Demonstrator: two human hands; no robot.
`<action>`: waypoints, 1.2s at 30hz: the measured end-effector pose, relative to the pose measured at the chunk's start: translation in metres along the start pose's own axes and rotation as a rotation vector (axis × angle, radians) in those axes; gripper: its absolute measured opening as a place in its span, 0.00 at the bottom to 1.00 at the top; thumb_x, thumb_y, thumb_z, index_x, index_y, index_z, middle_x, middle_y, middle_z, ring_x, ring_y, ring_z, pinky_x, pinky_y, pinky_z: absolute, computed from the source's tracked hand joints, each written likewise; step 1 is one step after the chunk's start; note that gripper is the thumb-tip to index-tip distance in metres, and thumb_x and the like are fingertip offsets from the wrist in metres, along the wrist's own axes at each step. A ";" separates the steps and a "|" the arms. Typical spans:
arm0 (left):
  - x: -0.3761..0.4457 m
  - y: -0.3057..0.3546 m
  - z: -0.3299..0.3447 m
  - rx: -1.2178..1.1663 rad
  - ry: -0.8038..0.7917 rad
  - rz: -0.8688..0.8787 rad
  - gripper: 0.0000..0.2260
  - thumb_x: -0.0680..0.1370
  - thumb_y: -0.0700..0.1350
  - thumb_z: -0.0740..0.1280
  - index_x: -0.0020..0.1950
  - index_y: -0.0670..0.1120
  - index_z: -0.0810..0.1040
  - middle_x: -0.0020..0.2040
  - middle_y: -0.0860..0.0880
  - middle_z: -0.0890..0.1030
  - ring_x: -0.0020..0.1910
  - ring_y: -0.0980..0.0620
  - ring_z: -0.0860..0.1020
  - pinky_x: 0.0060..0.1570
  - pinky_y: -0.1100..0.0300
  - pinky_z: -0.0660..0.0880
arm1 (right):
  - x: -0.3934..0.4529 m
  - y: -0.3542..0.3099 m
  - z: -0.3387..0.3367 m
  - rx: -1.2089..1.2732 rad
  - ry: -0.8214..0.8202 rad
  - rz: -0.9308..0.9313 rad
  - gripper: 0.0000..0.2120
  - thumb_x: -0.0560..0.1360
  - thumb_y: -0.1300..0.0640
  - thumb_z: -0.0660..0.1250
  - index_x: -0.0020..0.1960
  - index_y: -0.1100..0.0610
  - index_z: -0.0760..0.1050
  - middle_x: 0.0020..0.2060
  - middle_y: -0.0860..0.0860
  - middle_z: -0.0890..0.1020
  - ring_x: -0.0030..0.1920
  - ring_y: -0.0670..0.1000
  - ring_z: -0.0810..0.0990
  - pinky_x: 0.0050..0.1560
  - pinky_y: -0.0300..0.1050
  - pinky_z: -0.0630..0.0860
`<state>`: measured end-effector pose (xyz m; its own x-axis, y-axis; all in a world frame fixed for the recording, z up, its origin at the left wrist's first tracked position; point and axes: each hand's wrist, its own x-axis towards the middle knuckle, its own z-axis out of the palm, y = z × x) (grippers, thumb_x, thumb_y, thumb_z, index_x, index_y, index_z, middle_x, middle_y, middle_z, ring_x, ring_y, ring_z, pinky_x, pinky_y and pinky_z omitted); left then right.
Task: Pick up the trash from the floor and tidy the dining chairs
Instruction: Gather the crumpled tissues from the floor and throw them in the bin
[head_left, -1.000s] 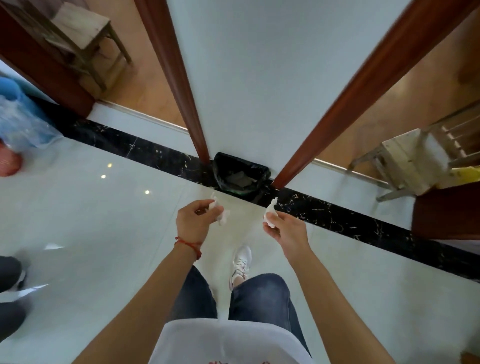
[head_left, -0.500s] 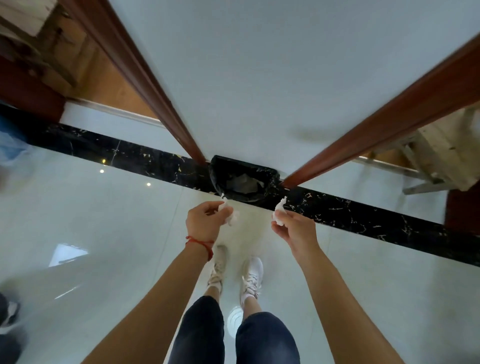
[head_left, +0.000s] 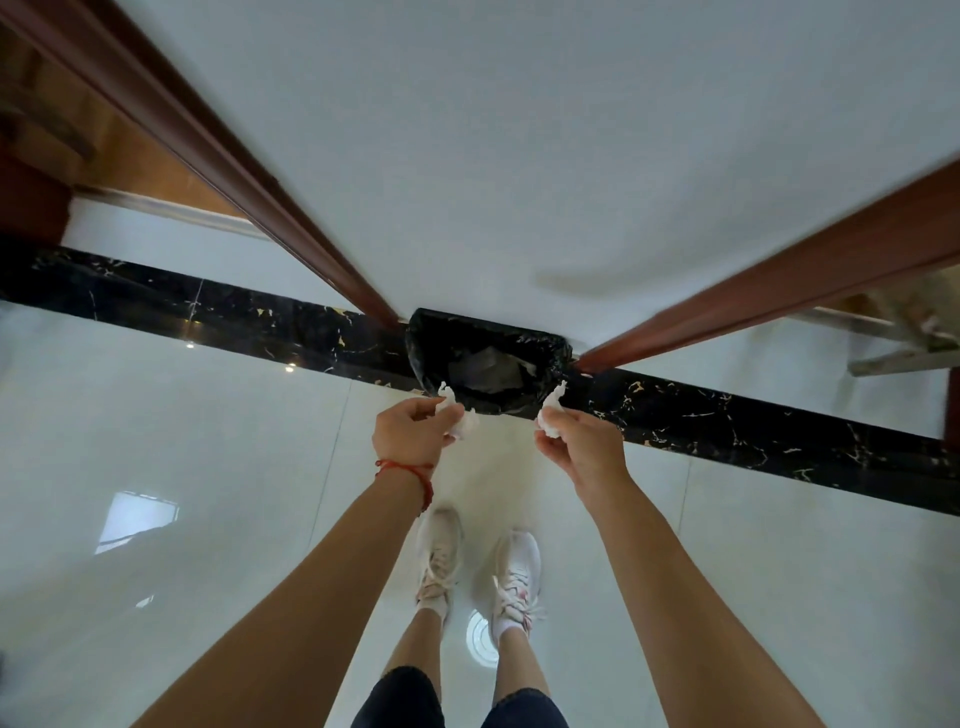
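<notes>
- A glossy pale tiled floor is crossed by a black marble strip with gold veining; a white wall panel rises behind it, framed by two reddish-brown wooden trims.
- A bin lined with a black bag sits at the foot of the wall, between the lower ends of the two trims, with some grey and white rubbish showing inside.
- The person stands facing it in white sneakers, both bare forearms stretched forward and down towards the bin.
- The left hand, with a red string bracelet at the wrist, is curled with its back up, fingers and thumb pinched on a crumpled white tissue.
- That tissue pokes out beyond the fingertips towards the bin; one twisted end points up and the rest hangs below the thumb, just over the bin's near rim.
- The right hand mirrors it, knuckles up, fingertips closed on a second white tissue scrap.
- This scrap stands roughly upright, its pointed end up against the bin's right corner, its bulk tucked at the fingertips.
- The hands are apart, one at each side of the bin's near edge.
- At far right, part of a pale wooden chair shows, blurred.
</notes>
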<state>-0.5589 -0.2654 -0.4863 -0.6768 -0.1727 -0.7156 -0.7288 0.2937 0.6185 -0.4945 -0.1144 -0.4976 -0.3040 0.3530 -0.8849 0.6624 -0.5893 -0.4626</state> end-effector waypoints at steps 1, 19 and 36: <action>0.004 0.002 0.003 -0.014 -0.001 -0.003 0.10 0.69 0.39 0.73 0.49 0.38 0.80 0.43 0.42 0.81 0.41 0.47 0.79 0.35 0.66 0.79 | 0.002 0.000 0.000 -0.011 0.004 -0.006 0.04 0.70 0.65 0.67 0.43 0.66 0.78 0.35 0.55 0.78 0.36 0.49 0.77 0.51 0.44 0.79; 0.014 0.010 -0.004 0.459 -0.057 0.378 0.16 0.76 0.48 0.64 0.61 0.42 0.75 0.59 0.45 0.78 0.59 0.48 0.75 0.59 0.61 0.67 | 0.010 0.011 0.012 -0.079 -0.004 0.000 0.03 0.68 0.66 0.66 0.36 0.62 0.77 0.33 0.53 0.78 0.33 0.48 0.77 0.51 0.45 0.79; -0.020 -0.005 -0.047 0.863 -0.147 0.595 0.19 0.78 0.49 0.60 0.67 0.43 0.68 0.68 0.44 0.71 0.68 0.46 0.67 0.67 0.53 0.62 | 0.000 -0.011 0.041 -0.331 0.048 -0.240 0.13 0.72 0.58 0.66 0.51 0.67 0.78 0.48 0.64 0.81 0.44 0.57 0.80 0.57 0.52 0.75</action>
<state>-0.5467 -0.3076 -0.4596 -0.8396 0.3174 -0.4409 0.0756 0.8720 0.4837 -0.5299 -0.1377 -0.4944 -0.4497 0.4902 -0.7467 0.7635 -0.2229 -0.6062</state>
